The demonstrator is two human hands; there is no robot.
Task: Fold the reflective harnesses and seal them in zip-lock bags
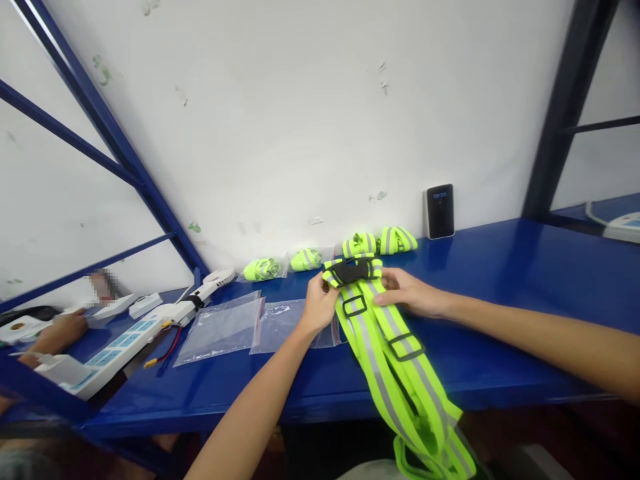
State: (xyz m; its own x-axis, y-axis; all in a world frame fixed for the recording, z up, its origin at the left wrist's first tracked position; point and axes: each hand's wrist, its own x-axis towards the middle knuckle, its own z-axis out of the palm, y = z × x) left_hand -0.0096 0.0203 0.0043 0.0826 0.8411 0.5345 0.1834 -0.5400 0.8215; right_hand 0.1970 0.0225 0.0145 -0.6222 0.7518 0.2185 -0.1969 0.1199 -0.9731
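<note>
Okay — your left hand (320,303) has its fingers curled in on the top left of the yellow-green reflective straps (371,353), beside the black buckle (353,271). Your right hand (407,293) is half curled, pinching their top right edge, thumb in front. The straps run down past the near edge of the blue table (505,313). Two clear bags (220,327) lie left — four rolled bundles (263,269) sit far, along the wall (280,133), black device (440,212) to their right.
</note>
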